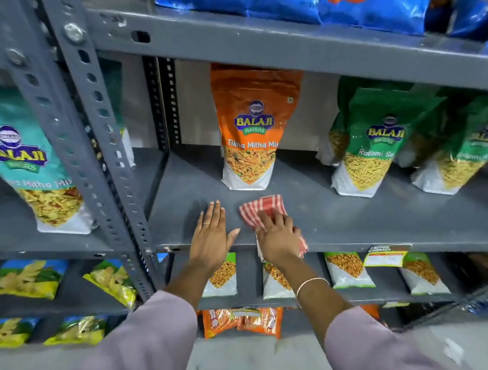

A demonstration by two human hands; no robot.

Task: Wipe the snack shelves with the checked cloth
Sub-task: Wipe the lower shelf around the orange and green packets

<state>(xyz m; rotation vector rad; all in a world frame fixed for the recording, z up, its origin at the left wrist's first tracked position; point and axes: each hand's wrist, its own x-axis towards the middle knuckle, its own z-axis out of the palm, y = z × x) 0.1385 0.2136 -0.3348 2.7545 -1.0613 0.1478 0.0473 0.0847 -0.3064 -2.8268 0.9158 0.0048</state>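
Note:
The red-and-white checked cloth lies bunched on the grey metal shelf, near its front edge, with one end hanging over the lip. My right hand presses down on the cloth and holds it against the shelf. Flat on the bare shelf just left of the cloth rests my left hand, fingers spread, holding nothing. An orange Tikha Mitha Mix bag stands upright behind both hands.
Green Ratlami Sev bags stand at the right of the same shelf. A perforated grey upright post divides off the left bay, where a teal snack bag stands. Blue bags sit on the shelf above, small packets on the shelves below.

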